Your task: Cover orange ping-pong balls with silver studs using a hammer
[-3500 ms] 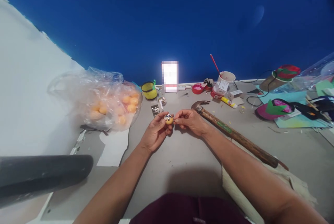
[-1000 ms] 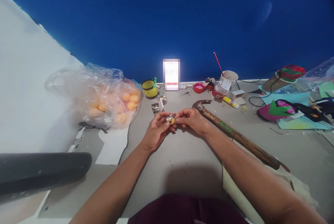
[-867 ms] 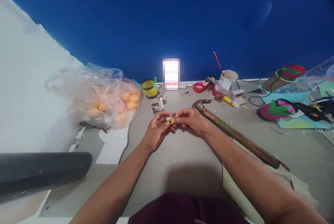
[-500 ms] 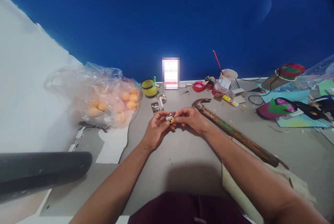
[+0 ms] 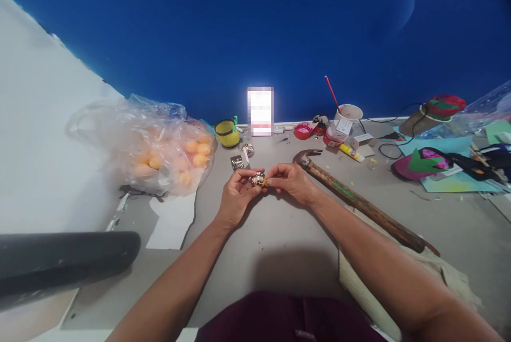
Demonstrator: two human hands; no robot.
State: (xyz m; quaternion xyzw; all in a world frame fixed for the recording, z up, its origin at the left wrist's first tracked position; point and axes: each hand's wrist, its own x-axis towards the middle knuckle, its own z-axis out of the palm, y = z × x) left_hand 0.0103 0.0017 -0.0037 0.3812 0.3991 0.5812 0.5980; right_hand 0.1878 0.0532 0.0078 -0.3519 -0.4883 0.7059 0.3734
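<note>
Between the thumb and fingers of my left hand (image 5: 238,193) is a small ball (image 5: 258,180), covered with shiny silver pieces and some yellow showing between them. At the ball's right side are the fingertips of my right hand (image 5: 290,182), thumb and index finger pinched together. Whatever may be between them is too small to make out. Just beyond my left hand lies a dark sheet of silver pieces (image 5: 237,162), with another silver-covered ball (image 5: 247,149) behind it.
A clear plastic bag of orange balls (image 5: 171,150) sits on the left. To the right lies a claw hammer (image 5: 359,201), partly over a cloth (image 5: 359,262). Behind stand a yellow cup (image 5: 227,133), a bright blurred-out screen (image 5: 261,111), a white cup (image 5: 348,113) and a yellow tube (image 5: 351,152).
The ball has turned in my fingers: the yellow patch at its lower side is smaller and more silver faces me. Both hands stay in nearly the same place.
</note>
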